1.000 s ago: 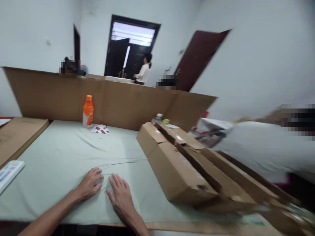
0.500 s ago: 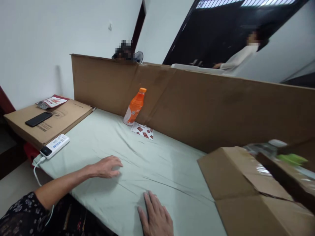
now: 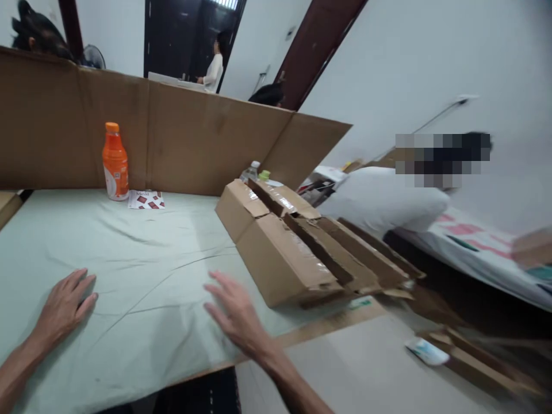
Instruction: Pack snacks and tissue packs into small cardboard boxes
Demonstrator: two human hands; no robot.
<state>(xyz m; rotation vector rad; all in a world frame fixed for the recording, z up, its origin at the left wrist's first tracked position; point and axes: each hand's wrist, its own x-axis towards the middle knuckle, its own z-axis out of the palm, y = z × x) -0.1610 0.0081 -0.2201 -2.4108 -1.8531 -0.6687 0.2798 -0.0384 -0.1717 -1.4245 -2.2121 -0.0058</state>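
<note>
One bare hand, the left hand [image 3: 64, 302], is resting palm down on the pale green cloth [image 3: 142, 247] that is covering the worktop [image 3: 142, 356]; its fingers are lying loosely apart and gripping nothing. The right hand [image 3: 233, 313], blurred, is standing open over the same cloth, thumb apart from its fingers, likewise holding nothing; whether it is touching the cloth, I cannot tell. Just to its right, a long cardboard box [image 3: 280, 259] is lying aslant, with more cardboard pieces [image 3: 349, 253] alongside. Toward the far edge, an orange bottle [image 3: 115, 164] is standing upright before a cardboard partition [image 3: 215, 132], and a packet with dark red diamonds [image 3: 147, 200] is lying just beside its base. A clear bottle [image 3: 250, 171] is showing behind the box. Beyond the partition, a person in a white top [image 3: 214, 72] is standing.
</note>
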